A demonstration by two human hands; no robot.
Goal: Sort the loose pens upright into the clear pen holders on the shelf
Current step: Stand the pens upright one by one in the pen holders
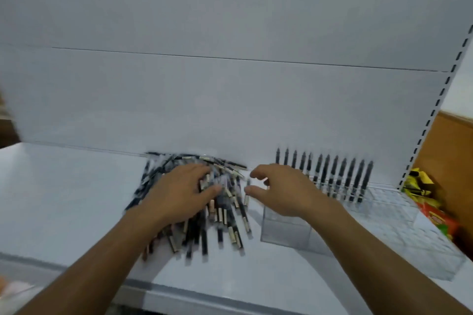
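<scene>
Dozens of loose pens (225,215), too blurred for counting, are lying heaped on the shelf (64,199) under the flat, spread left hand (179,194). At their three o'clock the right hand (281,192) is hovering loosely curled, empty. Beyond it, about twelve upright pens (332,176) are standing in the clear pen holders (286,233).

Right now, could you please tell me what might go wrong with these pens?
The left hand rests on the pile, whose near pens lie close to the shelf edge and might roll off. The right hand hovers beside the clear holder, its arm over it, and could knock the upright pens.
</scene>
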